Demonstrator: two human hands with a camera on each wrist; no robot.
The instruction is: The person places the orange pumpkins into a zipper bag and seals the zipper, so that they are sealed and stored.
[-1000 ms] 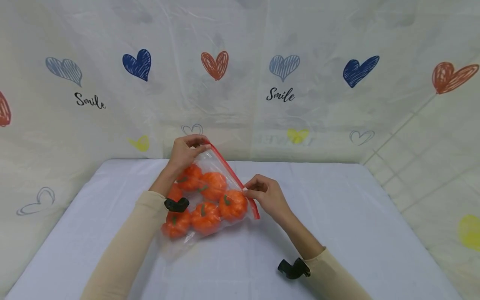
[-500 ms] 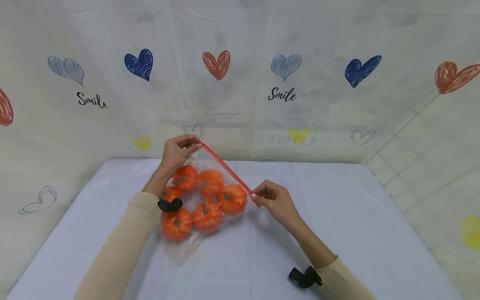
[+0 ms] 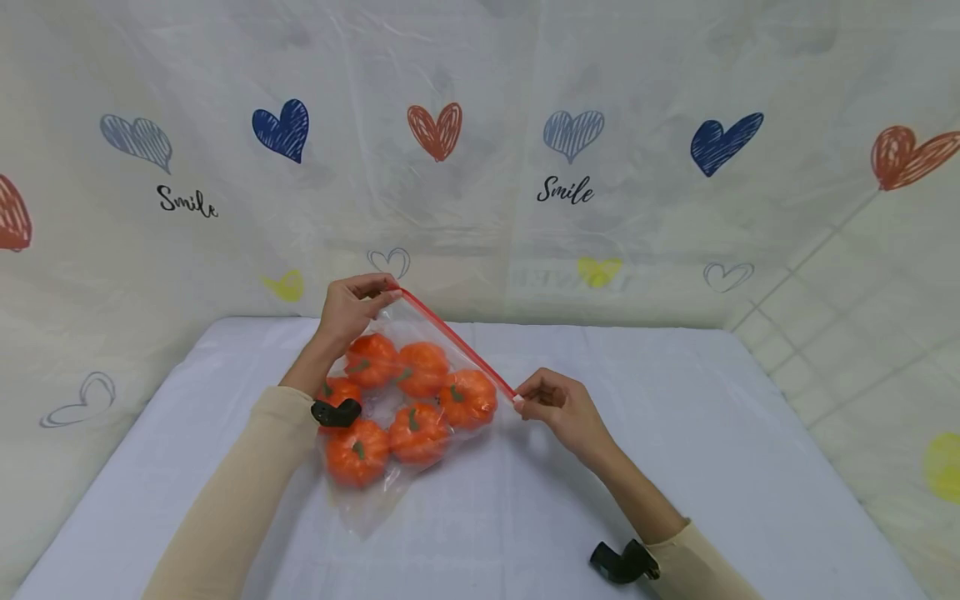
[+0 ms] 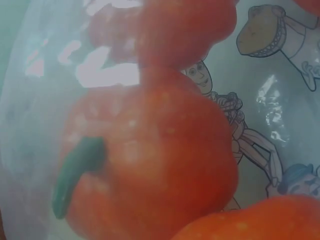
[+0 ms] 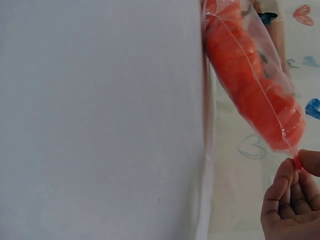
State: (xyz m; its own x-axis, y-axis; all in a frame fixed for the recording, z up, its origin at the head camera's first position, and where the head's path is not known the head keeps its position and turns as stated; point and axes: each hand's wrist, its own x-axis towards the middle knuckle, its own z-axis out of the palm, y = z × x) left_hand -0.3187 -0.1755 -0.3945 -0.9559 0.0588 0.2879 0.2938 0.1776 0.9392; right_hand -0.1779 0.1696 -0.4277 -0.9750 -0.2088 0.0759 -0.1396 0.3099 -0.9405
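A clear zip bag [image 3: 382, 492] with a red zip strip [image 3: 457, 337] holds several small orange pumpkins [image 3: 357, 452] with green stems. My left hand [image 3: 351, 307] pinches the strip's upper left end. At the lower right end, my right hand [image 3: 566, 412] pinches the strip between thumb and fingers, a small white piece showing at the fingertips. Between the hands the strip runs straight and slanted. The left wrist view looks closely at a pumpkin [image 4: 150, 160] through the plastic; the left hand is out of sight there. In the right wrist view, fingers [image 5: 285, 185] grip the bag's red end.
A white cloth covers the table [image 3: 675, 433]. Behind it hangs a pale sheet [image 3: 480, 208] printed with hearts and "Smile". Black wrist mounts [image 3: 625, 562] sit at both sleeves. Cartoon figures [image 4: 255, 145] show through the plastic beside the pumpkins.
My right hand has slid down and right along the red strip to its end. My left hand has moved slightly left, and the strip between the hands has grown longer.
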